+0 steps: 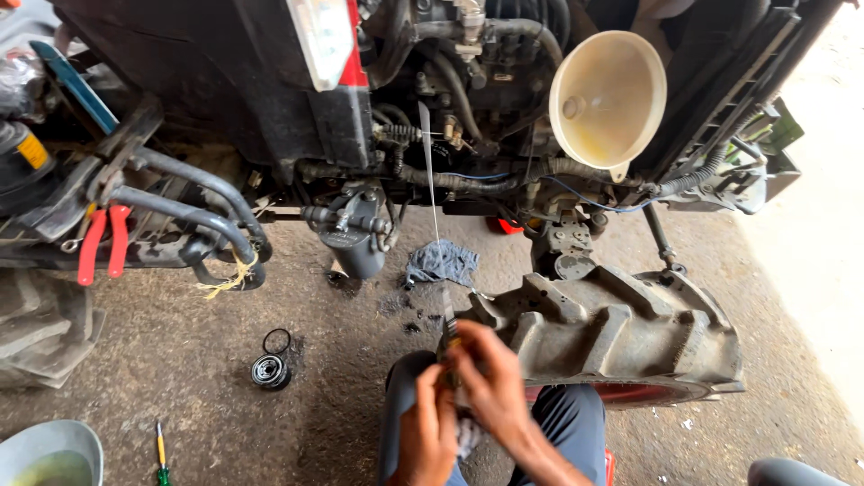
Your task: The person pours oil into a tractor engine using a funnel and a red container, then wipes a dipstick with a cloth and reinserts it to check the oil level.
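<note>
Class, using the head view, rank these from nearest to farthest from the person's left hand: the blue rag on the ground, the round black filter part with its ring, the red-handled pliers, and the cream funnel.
From the left hand:
1. Blue rag, straight ahead on the ground.
2. Round black filter part, on the ground to the left; close to the rag's distance, so this order is tentative.
3. Red-handled pliers, far left on the machine.
4. Cream funnel, up right on the engine.

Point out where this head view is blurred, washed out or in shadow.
Head view: both hands, left and right, are motion-blurred around the thin metal dipstick; the pale plastic funnel and right-side concrete are washed out; the engine bay lies in shadow.
</note>
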